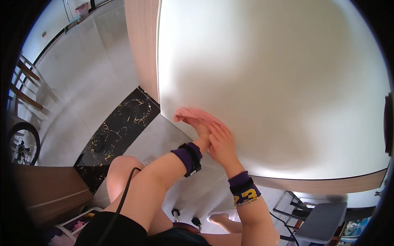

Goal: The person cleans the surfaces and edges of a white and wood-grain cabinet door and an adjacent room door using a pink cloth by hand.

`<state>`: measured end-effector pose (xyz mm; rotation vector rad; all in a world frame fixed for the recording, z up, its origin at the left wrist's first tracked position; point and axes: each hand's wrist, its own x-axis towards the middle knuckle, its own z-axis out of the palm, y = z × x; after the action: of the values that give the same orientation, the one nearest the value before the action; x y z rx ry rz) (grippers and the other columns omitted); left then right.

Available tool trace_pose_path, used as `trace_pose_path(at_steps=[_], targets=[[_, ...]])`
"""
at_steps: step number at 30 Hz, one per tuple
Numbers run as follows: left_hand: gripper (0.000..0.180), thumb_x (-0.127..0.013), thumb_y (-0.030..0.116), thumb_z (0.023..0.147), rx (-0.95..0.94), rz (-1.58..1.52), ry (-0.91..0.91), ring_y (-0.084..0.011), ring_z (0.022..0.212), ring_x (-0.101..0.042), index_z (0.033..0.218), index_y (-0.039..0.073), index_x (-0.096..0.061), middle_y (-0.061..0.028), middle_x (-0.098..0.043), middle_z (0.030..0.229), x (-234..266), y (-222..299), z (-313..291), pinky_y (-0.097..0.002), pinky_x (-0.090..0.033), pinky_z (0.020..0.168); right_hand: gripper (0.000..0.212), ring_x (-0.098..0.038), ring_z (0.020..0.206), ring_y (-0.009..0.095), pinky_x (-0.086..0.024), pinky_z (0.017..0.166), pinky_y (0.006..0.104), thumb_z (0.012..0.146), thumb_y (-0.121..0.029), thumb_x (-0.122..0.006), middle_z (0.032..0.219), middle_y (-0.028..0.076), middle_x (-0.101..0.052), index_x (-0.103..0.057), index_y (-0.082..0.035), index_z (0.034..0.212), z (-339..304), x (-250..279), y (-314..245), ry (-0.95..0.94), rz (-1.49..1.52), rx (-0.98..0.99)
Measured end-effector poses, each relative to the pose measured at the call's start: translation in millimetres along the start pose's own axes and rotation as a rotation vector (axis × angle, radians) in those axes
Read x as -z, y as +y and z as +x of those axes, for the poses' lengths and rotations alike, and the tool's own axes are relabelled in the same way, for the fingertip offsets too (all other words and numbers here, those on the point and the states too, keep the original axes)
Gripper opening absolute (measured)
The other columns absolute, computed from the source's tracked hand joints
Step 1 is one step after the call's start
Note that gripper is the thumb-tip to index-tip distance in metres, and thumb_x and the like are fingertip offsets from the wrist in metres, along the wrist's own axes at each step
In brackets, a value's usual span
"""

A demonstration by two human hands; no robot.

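Observation:
A pink cloth (189, 113) lies bunched on a large white surface (262, 98), close to its near left corner. My left hand (200, 128) has the cloth wrapped around it, and the cloth hides most of its fingers. Against it, on the right, is my right hand (222, 145). Its fingers stretch out over the cloth's right part, and its thumb side meets my left wrist. Both wrists wear dark purple bands; the left one carries a black strap.
A wood-coloured panel (143, 45) borders the white surface on the left. Below right stands a grey chair (322, 221). A black marbled strip (123, 123) crosses the tiled floor. Far left are a wheel (24, 143) and wooden-armed chairs (26, 96). A black cable (123, 197) runs along my left arm.

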<state>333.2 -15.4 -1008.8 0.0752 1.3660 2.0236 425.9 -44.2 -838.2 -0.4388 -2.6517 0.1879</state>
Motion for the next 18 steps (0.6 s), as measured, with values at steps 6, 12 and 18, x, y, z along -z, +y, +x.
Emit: trace_pose_path(at_steps=[6, 12, 18], targets=[[0.061, -0.052, 0.030, 0.095, -0.245, 0.524, -0.023, -0.0492, 0.140, -0.021, 0.143, -0.002, -0.032, -0.0236, -0.029, 0.148, -61.2, -45.2, -117.5, -0.0492, -0.022, 0.117, 0.020, -0.052, 0.123, 0.041, -0.038, 0.107, 0.0485, 0.069, 0.003, -0.064, 0.128, 0.018, -0.060, -0.053, -0.004, 0.084, -97.3, 45.7, 13.9, 0.038, 0.013, -0.097], [0.049, -0.056, 0.029, 0.093, -0.416, 0.621, -0.538, -0.0528, 0.138, -0.022, 0.131, -0.001, -0.049, -0.0247, -0.034, 0.144, -69.4, -17.8, -225.7, -0.0572, -0.020, 0.115, 0.038, -0.045, 0.130, 0.045, -0.034, 0.111, 0.0494, 0.074, 0.003, -0.060, 0.133, 0.022, -0.055, -0.055, -0.003, 0.111, -223.4, 84.2, 8.0, 0.060, -0.139, -0.480], [0.039, -0.057, 0.039, 0.090, -1.322, 0.747, -0.659, -0.0413, 0.134, -0.037, 0.118, 0.013, -0.064, -0.0103, -0.054, 0.132, -84.2, 47.8, -204.9, -0.0668, -0.022, 0.109, 0.065, -0.042, 0.135, 0.044, -0.031, 0.114, 0.0496, 0.074, 0.001, -0.059, 0.139, 0.023, -0.050, -0.047, 0.002, 0.138, -234.4, 96.4, 1.3, 0.189, -0.208, -0.532]])
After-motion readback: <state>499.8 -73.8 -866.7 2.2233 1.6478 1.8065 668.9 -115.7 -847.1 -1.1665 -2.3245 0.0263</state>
